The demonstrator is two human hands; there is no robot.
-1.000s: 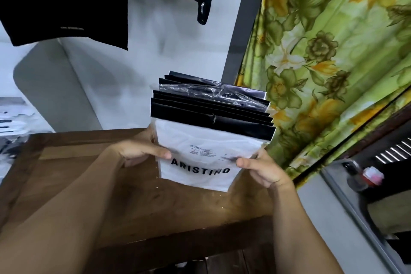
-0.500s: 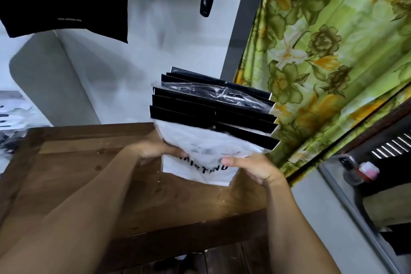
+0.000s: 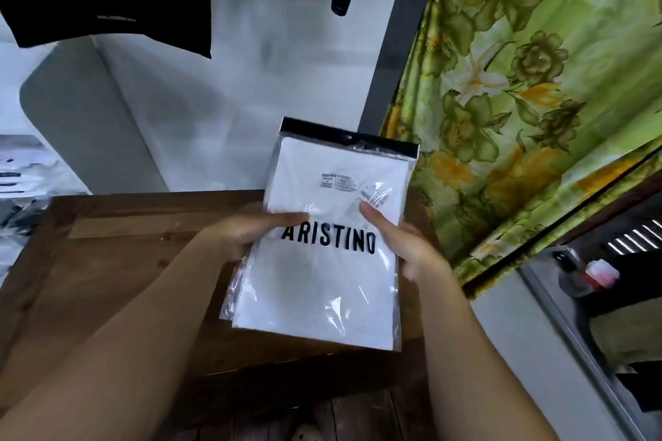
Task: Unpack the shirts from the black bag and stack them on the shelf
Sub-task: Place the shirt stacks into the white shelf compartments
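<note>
Gripped by left hand [image 3: 243, 236] and right hand [image 3: 404, 247] at opposite side edges: bagged ARISTINO shirt [image 3: 322, 283], thumbs laid on top, fingers hidden beneath. Noted second bag edge under it, left-hand side. Seen below grip: wooden shelf [image 3: 125, 261]; contact undetermined. Beyond right hand: floral curtain [image 3: 537, 100].

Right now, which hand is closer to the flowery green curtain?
Right. The right hand has its grip on the edge of the shirt packets on the curtain side; the left hand has its grip on the opposite edge, farther away.
</note>
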